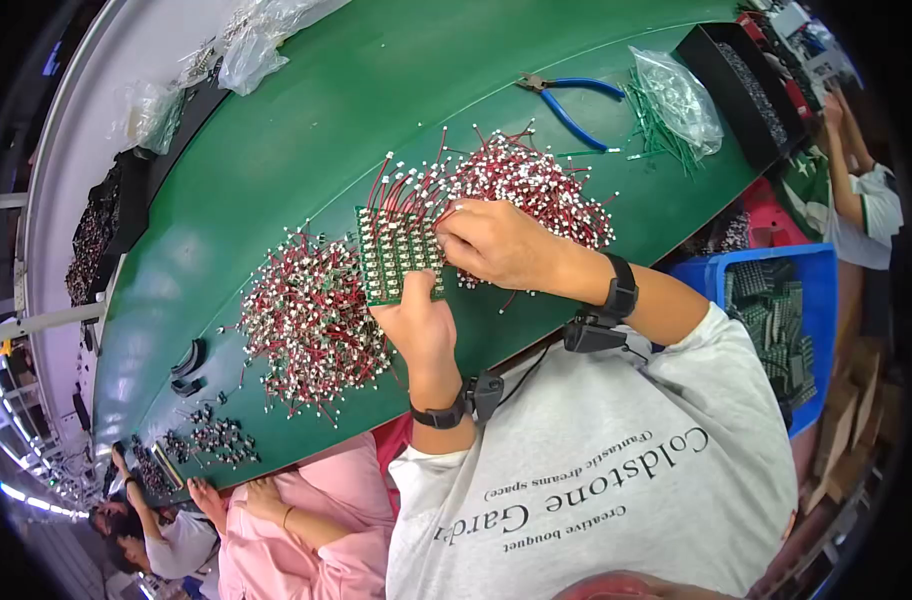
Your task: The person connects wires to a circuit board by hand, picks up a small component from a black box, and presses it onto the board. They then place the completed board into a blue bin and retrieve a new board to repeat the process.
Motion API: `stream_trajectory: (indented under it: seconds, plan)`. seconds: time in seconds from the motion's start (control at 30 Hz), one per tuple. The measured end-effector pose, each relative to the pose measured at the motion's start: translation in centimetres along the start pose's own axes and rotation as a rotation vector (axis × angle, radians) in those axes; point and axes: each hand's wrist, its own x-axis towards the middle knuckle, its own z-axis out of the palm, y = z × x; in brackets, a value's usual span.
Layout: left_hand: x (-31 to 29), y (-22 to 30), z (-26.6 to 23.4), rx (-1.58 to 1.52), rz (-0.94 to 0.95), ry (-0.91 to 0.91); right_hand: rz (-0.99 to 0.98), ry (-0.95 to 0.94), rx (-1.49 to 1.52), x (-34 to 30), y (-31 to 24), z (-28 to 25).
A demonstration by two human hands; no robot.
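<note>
My left hand (421,325) grips a green circuit board panel (391,262) by its near edge, thumb on top. Rows of small white parts cover the board, and red wires with white connectors (401,185) fan out from its far edge. At the board's right edge, my right hand (501,240) has its fingers pinched together beside the red wires; whatever lies between the fingertips is hidden. One heap of red wires with white connectors (311,325) lies left of the board. Just beyond my right hand is another such heap (536,180).
Blue-handled cutters (576,115), a clear plastic bag (676,100) and a black bin (741,90) are at the far right of the green table (306,130). A blue crate (821,340) holds green boards. Small black parts (211,440) lie near a person in pink (316,500) at left.
</note>
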Motion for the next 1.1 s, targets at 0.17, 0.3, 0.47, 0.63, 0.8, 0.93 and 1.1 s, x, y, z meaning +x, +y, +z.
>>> stream_trajectory:
  seconds: [0.17,0.3,0.47,0.63,0.8,0.93,1.1]
  plan:
    - [0.1,-0.9,-1.1,0.122,0.033,-0.04,-0.042,0.006,-0.133,-0.2,-0.5,0.1]
    - [0.1,-1.1,-0.9,0.14,0.01,-0.073,-0.093,0.014,-0.257,-0.4,-0.6,0.1]
    - [0.0,-1.3,-1.2,0.155,0.008,-0.098,-0.049,0.023,-0.287,-0.8,-1.0,0.2]
    - [0.1,-1.6,-1.9,0.127,-0.022,-0.133,-0.043,-0.004,-0.253,-0.9,-1.2,0.0]
    - [0.2,-2.3,-2.2,0.207,0.064,-0.18,-0.11,-0.056,-0.352,-0.6,-1.5,0.2]
    - [0.0,-1.2,-1.6,0.198,0.038,-0.157,-0.079,-0.01,-0.306,-0.8,-1.4,0.0]
    - [-0.3,-1.1,-1.3,0.135,0.043,-0.11,-0.026,0.005,-0.318,-0.9,-2.1,-0.4]
